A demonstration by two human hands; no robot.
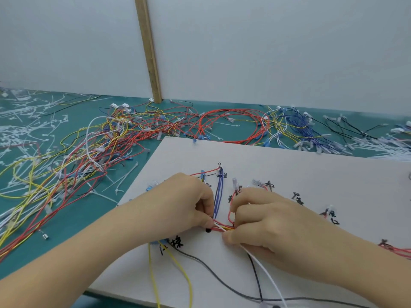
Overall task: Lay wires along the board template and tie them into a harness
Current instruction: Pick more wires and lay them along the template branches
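Observation:
A white board template with black handwritten marks lies in front of me. A small wire bundle of red, yellow and white strands runs across it between my hands. My left hand pinches the bundle's left end with curled fingers. My right hand grips its right end, thumb underneath. Blue wires rise from the bundle to a metal pin. Yellow wires, a black wire and a white wire trail off toward the board's near edge.
A big tangle of loose coloured wires covers the green table at left and behind the board. White cable ties are scattered at far left and far right. A wooden strip leans on the white wall behind.

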